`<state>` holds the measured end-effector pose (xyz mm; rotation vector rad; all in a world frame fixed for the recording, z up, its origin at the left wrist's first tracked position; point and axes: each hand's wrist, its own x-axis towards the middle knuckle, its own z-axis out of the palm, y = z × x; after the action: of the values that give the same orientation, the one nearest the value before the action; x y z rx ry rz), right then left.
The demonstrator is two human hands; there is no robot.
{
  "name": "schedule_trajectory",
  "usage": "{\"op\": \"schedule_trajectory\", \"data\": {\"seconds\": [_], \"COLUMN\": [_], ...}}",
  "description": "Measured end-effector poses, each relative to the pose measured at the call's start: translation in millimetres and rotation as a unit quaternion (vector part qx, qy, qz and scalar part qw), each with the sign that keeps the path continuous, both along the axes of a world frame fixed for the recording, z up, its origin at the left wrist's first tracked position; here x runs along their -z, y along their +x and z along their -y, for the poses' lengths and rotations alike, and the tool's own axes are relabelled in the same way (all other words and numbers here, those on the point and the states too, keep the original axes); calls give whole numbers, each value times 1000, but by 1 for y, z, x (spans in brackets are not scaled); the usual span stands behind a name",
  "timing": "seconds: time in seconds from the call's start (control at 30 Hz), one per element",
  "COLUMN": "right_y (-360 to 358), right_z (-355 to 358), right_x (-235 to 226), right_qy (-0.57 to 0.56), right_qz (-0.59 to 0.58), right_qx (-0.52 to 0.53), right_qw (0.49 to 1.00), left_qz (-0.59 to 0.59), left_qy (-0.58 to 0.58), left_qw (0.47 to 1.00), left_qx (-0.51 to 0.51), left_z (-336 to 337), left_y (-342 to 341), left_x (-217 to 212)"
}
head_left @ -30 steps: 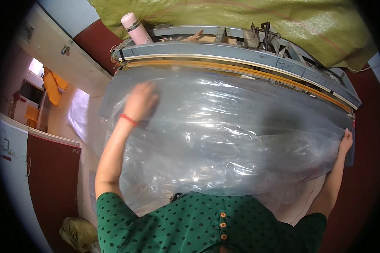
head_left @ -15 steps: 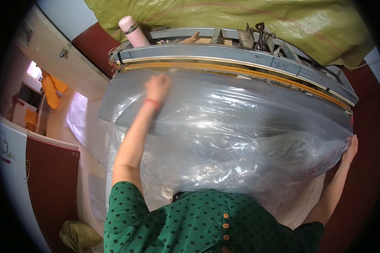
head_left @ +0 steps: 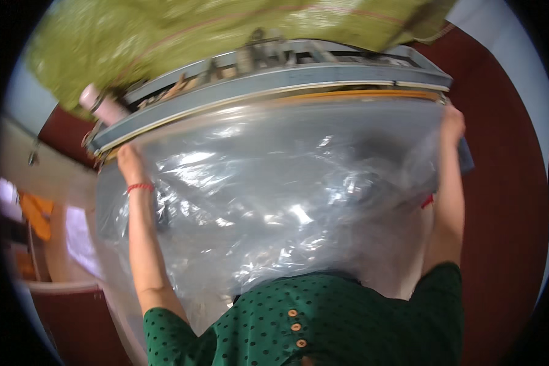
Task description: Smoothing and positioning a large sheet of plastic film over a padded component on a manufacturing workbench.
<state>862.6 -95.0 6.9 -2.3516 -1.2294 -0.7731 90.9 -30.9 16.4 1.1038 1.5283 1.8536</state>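
A large, wrinkled clear plastic sheet (head_left: 250, 165) spreads over a grey surface in front of me and reaches back toward my body. My left hand (head_left: 130, 160) grips its far left edge, fingers closed, close to the front of a long blue-grey metal frame (head_left: 244, 91). At the sheet's far right corner, my right hand (head_left: 452, 125) is also closed on the plastic, beside the frame's right end. Between the two hands the sheet's far edge runs along the frame, just below an orange strip (head_left: 360, 94). The fingertips are partly blurred.
On the frame's left end leans a pink flask (head_left: 104, 105). Metal clamps and tools (head_left: 259, 52) stand in the frame. A yellow-green woven sheet (head_left: 201, 30) hangs behind it. To the left is a door (head_left: 43, 165) with a handle; a dark red wall (head_left: 500, 201) rises at the right.
My right hand has moved up and away from me to the far right corner, bringing the plastic along. My left hand has shifted left to the far left edge. The view has turned.
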Motion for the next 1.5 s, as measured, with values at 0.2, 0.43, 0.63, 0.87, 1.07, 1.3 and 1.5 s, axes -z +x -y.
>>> {"op": "schedule_trajectory", "data": {"seconds": [0.2, 0.43, 0.63, 0.87, 1.07, 1.3, 1.5], "right_y": [-43, -41, -47, -34, -252, -514, -532], "right_z": [-88, -93, -88, -85, -90, -32, -15], "right_x": [54, 53, 38, 41, -42, -73, -34], "right_qy": [296, 359, 379, 454, 350, 206, -86], "right_qz": [-405, -392, -499, -399, -244, -111, -383], "right_qx": [-210, -121, -130, -110, -364, -677, -743], "right_qw": [839, 838, 768, 789, 828, 698, 542], "left_qz": [-71, -64, -47, 39, 11, -189, -225], "left_qy": [6, 32, -3, 40, -38, 33, -116], "left_qw": [997, 997, 996, 989, 996, 970, 934], "left_qx": [-38, -34, -72, -139, 83, 147, 252], "left_z": [-46, -60, -51, -52, 14, 140, 193], "left_y": [-73, -63, -77, -49, -45, -39, -64], "left_x": [70, 76, 70, 63, 13, -67, -85]}}
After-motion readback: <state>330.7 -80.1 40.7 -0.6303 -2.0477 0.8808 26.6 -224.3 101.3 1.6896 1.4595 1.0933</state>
